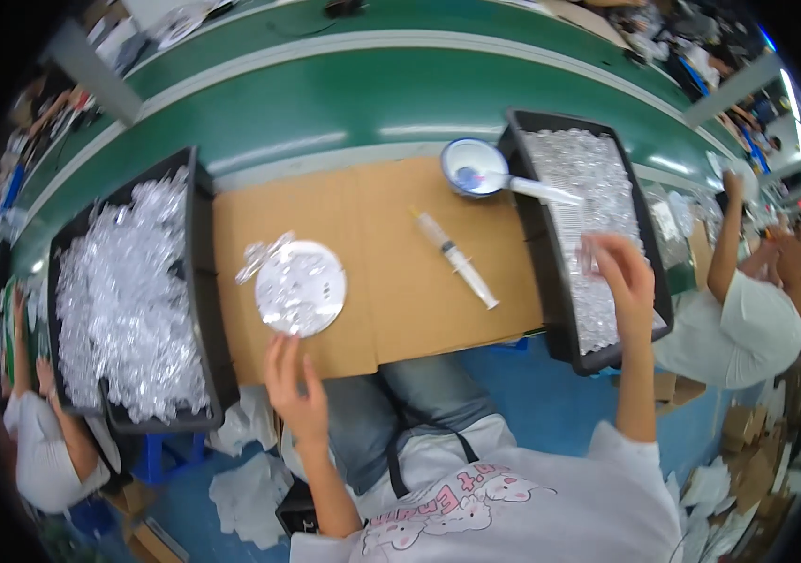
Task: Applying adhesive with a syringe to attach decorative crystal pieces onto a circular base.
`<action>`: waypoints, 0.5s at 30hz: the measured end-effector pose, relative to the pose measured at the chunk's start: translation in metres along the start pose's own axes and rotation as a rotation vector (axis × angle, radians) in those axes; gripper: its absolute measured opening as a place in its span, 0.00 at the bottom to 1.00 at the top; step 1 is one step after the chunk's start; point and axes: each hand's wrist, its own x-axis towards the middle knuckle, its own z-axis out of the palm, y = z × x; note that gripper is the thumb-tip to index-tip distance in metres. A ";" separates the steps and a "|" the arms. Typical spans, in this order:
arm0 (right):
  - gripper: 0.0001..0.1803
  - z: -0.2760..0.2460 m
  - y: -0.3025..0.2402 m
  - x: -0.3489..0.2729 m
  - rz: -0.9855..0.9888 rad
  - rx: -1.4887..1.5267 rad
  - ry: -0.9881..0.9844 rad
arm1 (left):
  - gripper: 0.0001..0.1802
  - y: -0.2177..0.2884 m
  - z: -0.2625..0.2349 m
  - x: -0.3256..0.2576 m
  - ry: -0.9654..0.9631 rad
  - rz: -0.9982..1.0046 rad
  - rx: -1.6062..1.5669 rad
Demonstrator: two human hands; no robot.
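The unclenched, empty left hand [295, 394] sits at the round white plate's [325, 272] edge — perhaps steadying it — while the right hand [618, 267] pinches a small clear plastic piece [590, 256].

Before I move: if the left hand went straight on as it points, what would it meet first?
The left hand would likely first meet the white round plate at its near rim; whether they touch now is unclear.
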 end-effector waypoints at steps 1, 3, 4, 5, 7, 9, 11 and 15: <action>0.12 0.024 -0.019 -0.023 0.145 0.166 -0.041 | 0.15 0.019 -0.004 -0.001 -0.004 -0.039 -0.060; 0.12 0.075 -0.028 -0.054 0.211 0.348 -0.216 | 0.16 0.041 -0.002 -0.009 -0.072 -0.049 -0.345; 0.11 0.108 -0.025 -0.062 0.233 0.516 -0.249 | 0.16 0.047 0.001 -0.016 -0.189 -0.117 -0.568; 0.10 0.137 -0.019 -0.066 0.231 0.514 -0.282 | 0.15 0.061 -0.002 -0.015 -0.288 -0.173 -0.718; 0.11 0.188 -0.005 -0.057 0.161 0.496 -0.272 | 0.14 0.060 0.002 -0.015 -0.212 -0.147 -0.630; 0.13 0.223 0.022 -0.035 0.080 0.360 -0.297 | 0.13 0.044 0.005 -0.015 -0.149 -0.148 -0.502; 0.13 0.245 0.031 -0.019 0.120 0.371 -0.321 | 0.12 0.024 -0.002 -0.011 -0.026 -0.210 -0.380; 0.12 0.261 0.033 0.001 0.097 0.133 -0.312 | 0.10 0.007 -0.013 0.006 0.062 -0.145 -0.321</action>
